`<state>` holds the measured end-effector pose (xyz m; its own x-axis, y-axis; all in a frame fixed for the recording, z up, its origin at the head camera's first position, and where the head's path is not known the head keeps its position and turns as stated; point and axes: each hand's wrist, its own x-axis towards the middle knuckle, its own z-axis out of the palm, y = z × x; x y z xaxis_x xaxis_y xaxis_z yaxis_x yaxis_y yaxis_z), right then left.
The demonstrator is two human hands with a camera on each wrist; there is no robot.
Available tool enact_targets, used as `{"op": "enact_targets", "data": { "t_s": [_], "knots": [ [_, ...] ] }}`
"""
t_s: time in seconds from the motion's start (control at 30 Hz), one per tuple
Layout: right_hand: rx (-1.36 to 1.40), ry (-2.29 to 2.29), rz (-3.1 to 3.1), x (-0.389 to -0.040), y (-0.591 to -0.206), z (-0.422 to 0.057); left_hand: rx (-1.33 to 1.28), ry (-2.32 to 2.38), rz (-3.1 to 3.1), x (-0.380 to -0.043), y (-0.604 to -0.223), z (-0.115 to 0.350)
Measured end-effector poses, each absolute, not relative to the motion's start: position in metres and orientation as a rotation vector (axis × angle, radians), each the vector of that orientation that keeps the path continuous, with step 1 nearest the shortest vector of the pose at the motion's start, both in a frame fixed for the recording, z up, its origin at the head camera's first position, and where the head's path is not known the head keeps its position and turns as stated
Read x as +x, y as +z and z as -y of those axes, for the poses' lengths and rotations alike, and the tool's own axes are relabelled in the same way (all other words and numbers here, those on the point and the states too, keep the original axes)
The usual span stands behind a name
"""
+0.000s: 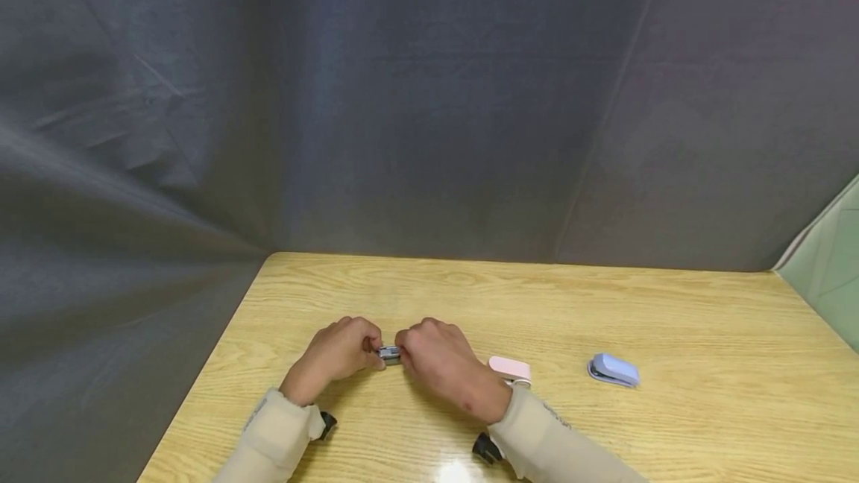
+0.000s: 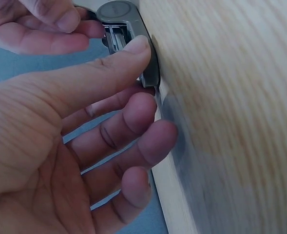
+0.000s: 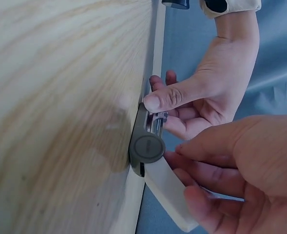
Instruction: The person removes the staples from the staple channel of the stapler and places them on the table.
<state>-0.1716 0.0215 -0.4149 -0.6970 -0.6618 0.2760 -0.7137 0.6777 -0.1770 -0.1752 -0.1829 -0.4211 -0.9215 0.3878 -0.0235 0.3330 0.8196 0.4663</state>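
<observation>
A small grey stapler (image 1: 389,353) lies between both hands, low over the table. Its top is swung open, baring the metal staple channel; the pale cover (image 3: 167,195) angles away from the round grey hinge (image 3: 149,147) in the right wrist view. My left hand (image 1: 338,352) pinches the base end, thumb (image 2: 138,46) over the channel side and forefinger behind, the other fingers loosely bent. With bent fingers, my right hand (image 1: 443,364) holds the stapler at its hinge and raised cover; part of that grip is hidden behind the cover.
On the wooden table (image 1: 705,326), a pink stapler (image 1: 510,368) sits just beside the right forearm, partly covered by it. Farther right lies a light blue stapler (image 1: 614,370). Dark grey cloth (image 1: 429,133) hangs behind the table and along its left side.
</observation>
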Motion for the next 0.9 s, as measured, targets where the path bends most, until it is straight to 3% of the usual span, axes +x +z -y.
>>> {"op": "enact_targets", "data": {
  "t_s": [0.9],
  "knots": [
    [1.134, 0.437, 2.749, -0.1717, -0.4138, -0.0193, 0.582, 0.72, -2.889, -0.1744, -0.4196, 0.182]
  ]
}}
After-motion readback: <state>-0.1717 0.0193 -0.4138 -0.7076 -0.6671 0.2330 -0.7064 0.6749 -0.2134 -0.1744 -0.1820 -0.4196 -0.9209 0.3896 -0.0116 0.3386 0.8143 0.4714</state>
